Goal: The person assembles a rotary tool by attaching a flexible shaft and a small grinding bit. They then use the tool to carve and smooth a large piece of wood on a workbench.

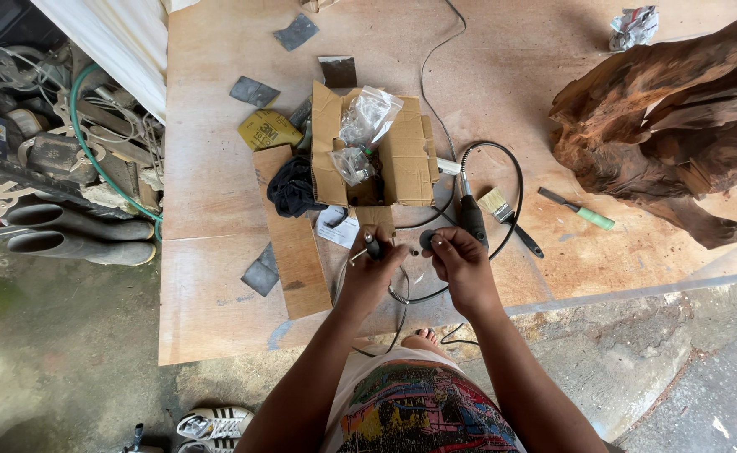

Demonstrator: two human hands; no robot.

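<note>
My left hand [372,273] grips the black handpiece [372,246] of a flexible-shaft rotary tool, its tip pointing up toward the box. My right hand [460,262] pinches a small dark round part [427,240] right beside that tip. The tool's black cable [515,180] loops from my hands across the plywood board [217,294]. Just beyond my hands stands an open cardboard box [406,155] with clear plastic bags [368,117] in it.
A paintbrush [502,210], a green-handled file [582,210] and a large carved wood root [670,117] lie to the right. Sandpaper scraps [255,91], a yellow packet [268,128], a black cloth [293,189] and a cardboard strip [297,252] lie left. Rubber boots [75,235] and clutter sit beyond the board's left edge.
</note>
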